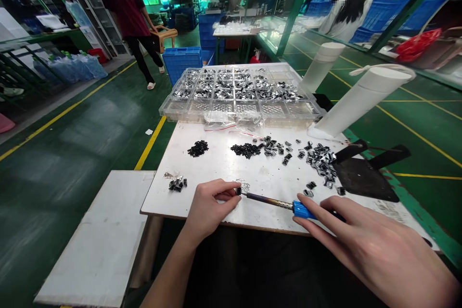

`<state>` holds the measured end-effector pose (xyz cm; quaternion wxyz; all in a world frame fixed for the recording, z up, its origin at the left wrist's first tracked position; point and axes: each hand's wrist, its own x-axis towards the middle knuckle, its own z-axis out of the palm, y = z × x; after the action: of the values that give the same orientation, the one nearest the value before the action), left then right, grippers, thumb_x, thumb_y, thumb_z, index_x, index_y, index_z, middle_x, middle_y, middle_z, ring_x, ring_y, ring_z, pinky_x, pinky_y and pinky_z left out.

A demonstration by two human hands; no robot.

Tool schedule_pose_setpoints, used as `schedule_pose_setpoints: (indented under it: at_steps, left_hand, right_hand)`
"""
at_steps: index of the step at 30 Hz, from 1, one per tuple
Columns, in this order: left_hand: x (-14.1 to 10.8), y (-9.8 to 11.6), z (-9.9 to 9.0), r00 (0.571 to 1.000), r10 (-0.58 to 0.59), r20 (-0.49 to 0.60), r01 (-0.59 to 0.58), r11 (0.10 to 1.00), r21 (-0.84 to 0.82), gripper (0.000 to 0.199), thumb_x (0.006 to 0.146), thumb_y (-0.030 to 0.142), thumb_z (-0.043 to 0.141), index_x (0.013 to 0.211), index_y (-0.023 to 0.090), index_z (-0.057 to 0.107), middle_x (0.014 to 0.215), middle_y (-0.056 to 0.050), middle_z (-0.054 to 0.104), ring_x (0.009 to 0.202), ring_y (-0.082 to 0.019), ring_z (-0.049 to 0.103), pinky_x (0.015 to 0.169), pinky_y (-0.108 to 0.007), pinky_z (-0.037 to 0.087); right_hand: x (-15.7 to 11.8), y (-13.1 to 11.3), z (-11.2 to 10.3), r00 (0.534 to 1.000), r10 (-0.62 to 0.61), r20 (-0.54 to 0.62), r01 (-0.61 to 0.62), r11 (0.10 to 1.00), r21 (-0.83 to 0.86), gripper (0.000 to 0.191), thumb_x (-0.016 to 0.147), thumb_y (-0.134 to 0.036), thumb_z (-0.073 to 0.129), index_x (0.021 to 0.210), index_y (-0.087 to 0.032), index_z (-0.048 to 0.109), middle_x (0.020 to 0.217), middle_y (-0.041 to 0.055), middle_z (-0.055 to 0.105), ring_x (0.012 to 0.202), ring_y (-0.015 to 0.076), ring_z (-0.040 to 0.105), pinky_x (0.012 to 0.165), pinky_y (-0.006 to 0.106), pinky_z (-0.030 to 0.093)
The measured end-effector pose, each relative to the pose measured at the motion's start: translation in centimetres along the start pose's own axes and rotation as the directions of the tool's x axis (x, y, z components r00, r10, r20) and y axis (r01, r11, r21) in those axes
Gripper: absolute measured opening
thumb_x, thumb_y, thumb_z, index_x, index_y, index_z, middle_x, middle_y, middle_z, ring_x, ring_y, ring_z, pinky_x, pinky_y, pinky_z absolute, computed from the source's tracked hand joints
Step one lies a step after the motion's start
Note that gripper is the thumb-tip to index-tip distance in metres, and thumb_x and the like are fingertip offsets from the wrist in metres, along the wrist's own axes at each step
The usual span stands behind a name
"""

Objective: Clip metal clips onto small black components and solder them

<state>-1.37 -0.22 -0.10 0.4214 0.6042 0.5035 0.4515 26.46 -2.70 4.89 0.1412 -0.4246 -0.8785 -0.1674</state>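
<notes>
Between the thumb and fingertips of my left hand [211, 207] is a small black part [238, 191], pinched near the table's front edge. My right hand [364, 240] grips the blue handle of a soldering iron [274, 201]. The iron's tip points left and ends at or very close to the black part; contact cannot be made out. Thin wire-like bits [244, 186] lie just behind the tip. Left of my left hand rests a little heap of shiny black parts [178, 184].
Piles of black pieces [198, 148] and silvery clips [321, 160] lie farther back on the white table [216, 163]. Behind them stands a clear compartment tray [236, 106]. White tubes [361, 98] and a dark stand [364, 180] are at right. A person [126, 9] stands at back left.
</notes>
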Motion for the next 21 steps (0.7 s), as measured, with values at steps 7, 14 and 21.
schedule_pose_setpoints:
  at_steps: [7, 14, 21]
  left_hand:
    - [-0.02, -0.07, 0.00, 1.000, 0.001, 0.001, -0.001, 1.000, -0.002, 0.022, 0.079, 0.013, 0.073, 0.100, 0.016, 0.081, 0.084, -0.004, 0.075, 0.076, -0.015, 0.072, 0.073, -0.022, 0.064]
    - [0.02, -0.11, 0.01, 1.000, 0.007, -0.001, -0.007, 1.000, 0.005, 0.022, 0.079, 0.013, 0.073, 0.100, 0.015, 0.081, 0.083, -0.004, 0.075, 0.076, -0.015, 0.072, 0.074, -0.022, 0.063]
    - [0.04, 0.02, 0.05, 1.000, -0.001, -0.004, 0.001, 1.000, 0.007, 0.021, 0.079, 0.013, 0.073, 0.099, 0.015, 0.081, 0.083, -0.004, 0.075, 0.076, -0.015, 0.072, 0.073, -0.023, 0.064]
  right_hand:
    - [0.34, -0.17, -0.37, 1.000, -0.010, -0.001, 0.010, 1.000, -0.004, 0.041, 0.106, -0.041, 0.037, 0.120, -0.018, 0.068, 0.074, 0.0029, 0.058, 0.051, 0.0165, 0.058, 0.049, 0.034, 0.040]
    - [0.40, -0.26, -0.35, 1.000, 0.008, 0.005, -0.008, 1.000, 0.008, 0.040, 0.106, -0.041, 0.038, 0.120, -0.018, 0.069, 0.075, 0.0036, 0.059, 0.052, 0.0170, 0.058, 0.049, 0.034, 0.040]
    - [0.40, -0.27, -0.35, 1.000, -0.009, 0.003, 0.009, 1.000, -0.012, 0.043, 0.106, -0.044, 0.037, 0.121, -0.018, 0.068, 0.074, 0.0031, 0.059, 0.052, 0.0153, 0.056, 0.050, 0.032, 0.040]
